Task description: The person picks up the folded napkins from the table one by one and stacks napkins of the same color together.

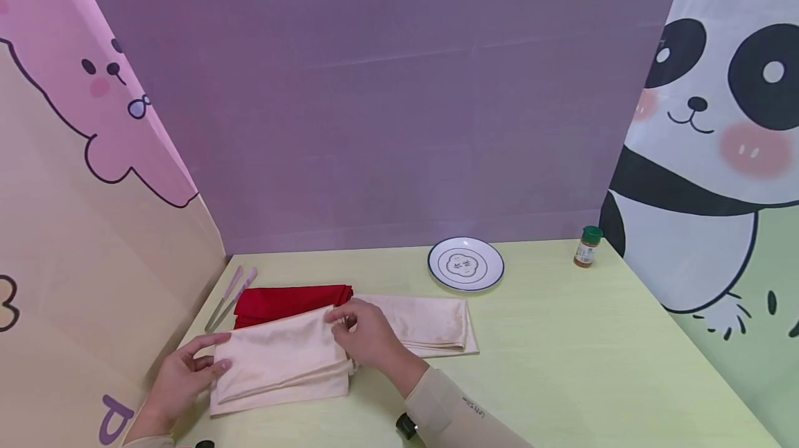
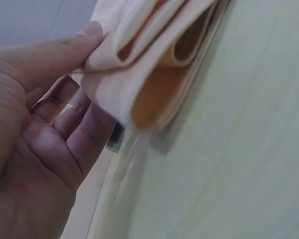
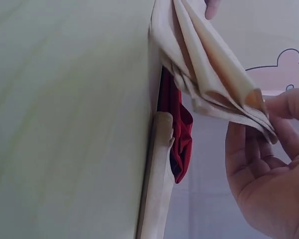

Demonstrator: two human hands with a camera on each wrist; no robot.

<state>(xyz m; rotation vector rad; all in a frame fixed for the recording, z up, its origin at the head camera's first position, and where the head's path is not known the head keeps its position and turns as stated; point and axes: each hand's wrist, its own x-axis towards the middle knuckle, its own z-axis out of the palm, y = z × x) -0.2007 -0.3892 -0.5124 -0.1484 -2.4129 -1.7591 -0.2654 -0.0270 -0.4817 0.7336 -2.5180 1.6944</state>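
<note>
A folded cream cloth (image 1: 281,358) is held between both hands, in front of a folded red cloth (image 1: 287,302). My left hand (image 1: 184,375) pinches its left end; in the left wrist view the thumb lies on top of the layered folds (image 2: 139,55) with the fingers beneath. My right hand (image 1: 365,333) pinches the far right corner. In the right wrist view that corner is lifted and the layers (image 3: 214,74) fan out. A second folded cream cloth (image 1: 424,323) lies flat to the right, partly hidden behind my right hand and wrist.
A white plate with a dark blue rim (image 1: 465,264) sits at the back of the table. A small green-capped jar (image 1: 588,247) stands at the back right corner. Tongs with light purple handles (image 1: 231,299) lie left of the red cloth. Printed panels wall in the table.
</note>
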